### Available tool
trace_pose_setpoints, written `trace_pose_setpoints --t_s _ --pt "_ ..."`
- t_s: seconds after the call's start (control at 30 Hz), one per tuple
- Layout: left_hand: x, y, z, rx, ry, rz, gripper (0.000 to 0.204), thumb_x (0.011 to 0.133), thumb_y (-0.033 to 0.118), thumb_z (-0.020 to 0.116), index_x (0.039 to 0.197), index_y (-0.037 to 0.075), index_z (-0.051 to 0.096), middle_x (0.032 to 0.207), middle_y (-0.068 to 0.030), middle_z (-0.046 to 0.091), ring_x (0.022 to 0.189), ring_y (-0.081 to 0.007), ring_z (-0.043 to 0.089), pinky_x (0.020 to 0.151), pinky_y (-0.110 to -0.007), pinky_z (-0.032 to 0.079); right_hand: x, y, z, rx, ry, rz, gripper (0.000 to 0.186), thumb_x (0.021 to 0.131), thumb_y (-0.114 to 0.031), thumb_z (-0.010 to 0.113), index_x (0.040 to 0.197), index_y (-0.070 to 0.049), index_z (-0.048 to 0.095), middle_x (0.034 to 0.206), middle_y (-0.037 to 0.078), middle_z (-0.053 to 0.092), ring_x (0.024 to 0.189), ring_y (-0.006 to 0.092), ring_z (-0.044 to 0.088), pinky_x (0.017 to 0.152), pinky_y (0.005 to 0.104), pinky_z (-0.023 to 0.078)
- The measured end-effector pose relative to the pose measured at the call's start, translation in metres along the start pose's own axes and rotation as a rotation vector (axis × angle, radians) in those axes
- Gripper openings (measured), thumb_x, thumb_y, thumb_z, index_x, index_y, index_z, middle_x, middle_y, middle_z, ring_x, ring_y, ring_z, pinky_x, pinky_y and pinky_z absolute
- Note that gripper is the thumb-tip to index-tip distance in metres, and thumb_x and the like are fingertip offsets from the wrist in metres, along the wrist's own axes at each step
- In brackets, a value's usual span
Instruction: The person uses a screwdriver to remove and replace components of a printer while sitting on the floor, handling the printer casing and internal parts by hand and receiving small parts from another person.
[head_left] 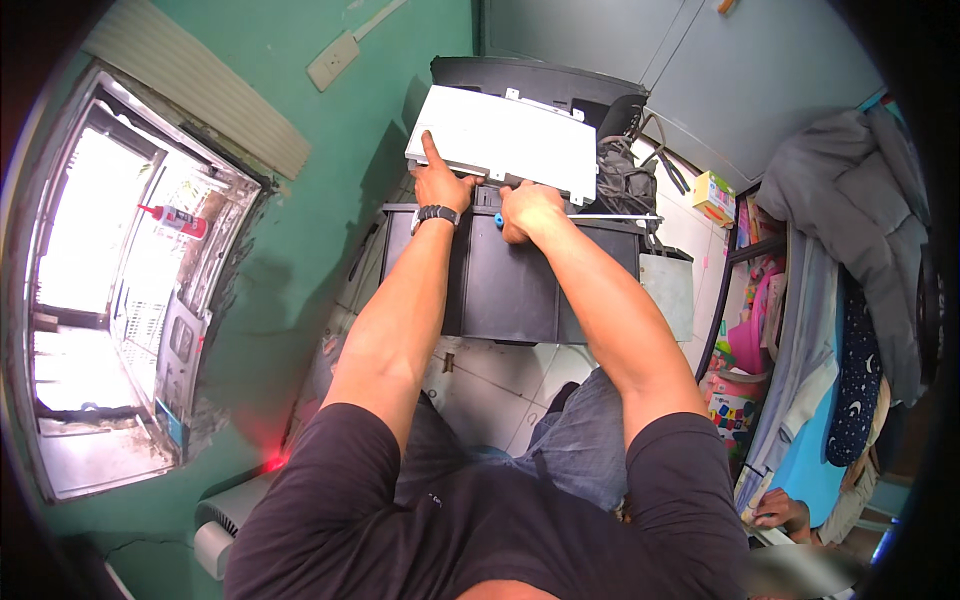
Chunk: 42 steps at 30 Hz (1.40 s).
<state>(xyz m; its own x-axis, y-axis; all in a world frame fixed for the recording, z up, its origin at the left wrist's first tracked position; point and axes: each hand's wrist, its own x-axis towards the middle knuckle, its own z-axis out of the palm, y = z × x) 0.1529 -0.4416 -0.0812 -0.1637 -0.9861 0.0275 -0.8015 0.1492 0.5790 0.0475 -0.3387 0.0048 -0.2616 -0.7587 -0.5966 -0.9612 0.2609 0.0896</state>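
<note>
A flat white metal panel [505, 135] with small tabs along its edges rests on top of a black plastic box [510, 285]. My left hand [440, 185], with a black band on its wrist, grips the panel's near edge, its index finger stretched over the white face. Beside it, my right hand [528, 208] is closed round a screwdriver [610, 217]. Its blue handle end shows past my fingers, and the long metal shaft points right, across the box top. Most of the handle and several fingertips are hidden. Both hands are close together at the panel's near edge.
A black plastic part [540, 75] stands behind the panel, with dark cables [628, 175] to its right. Pliers [672, 170] and a yellow box [713, 198] lie farther right. Clothes [850, 180] hang over a rail. Another person's hand [783, 510] shows at lower right.
</note>
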Motion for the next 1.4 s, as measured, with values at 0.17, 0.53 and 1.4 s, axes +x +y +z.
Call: trace_pose_setpoints --t_s 0.17,0.53,1.4 --pt "0.012 -0.001 0.012 -0.240 -0.095 -0.038 0.136 0.071 0.022 0.094 0.164 0.017 -0.005 0.139 -0.0364 0.052 0.123 -0.0458 0.061 0.106 -0.047 0.050 -0.001 0.017 0.012 0.044 0.021 -0.018 0.082 0.086 -0.019 0.062 0.163 -0.017 0.031 0.157 0.026 0.042 0.133 0.0384 0.058 0.109 0.0470 0.050" --pt "0.062 -0.032 0.000 -1.099 -0.354 -0.525 0.055 0.101 0.032 0.069 0.140 -0.003 0.053 0.141 -0.0230 0.057 0.124 -0.0398 0.059 0.096 -0.054 0.056 0.000 0.181 0.063 0.979 0.419 0.262 0.065 0.080 -0.044 0.076 0.130 -0.002 0.067 0.085 0.017 0.074 0.063 0.0265 0.070 0.065 0.0389 0.057" --pt "0.094 -0.079 -0.025 -0.523 -0.604 -0.432 0.066 0.103 0.042 0.063 0.143 -0.008 0.048 0.141 -0.0236 0.056 0.128 -0.0360 0.056 0.102 -0.054 0.052 0.033 0.154 0.072 0.840 0.518 0.124 0.055 0.083 -0.041 0.082 0.119 -0.002 0.071 0.121 0.019 0.072 0.114 0.0370 0.068 0.096 0.0485 0.055"
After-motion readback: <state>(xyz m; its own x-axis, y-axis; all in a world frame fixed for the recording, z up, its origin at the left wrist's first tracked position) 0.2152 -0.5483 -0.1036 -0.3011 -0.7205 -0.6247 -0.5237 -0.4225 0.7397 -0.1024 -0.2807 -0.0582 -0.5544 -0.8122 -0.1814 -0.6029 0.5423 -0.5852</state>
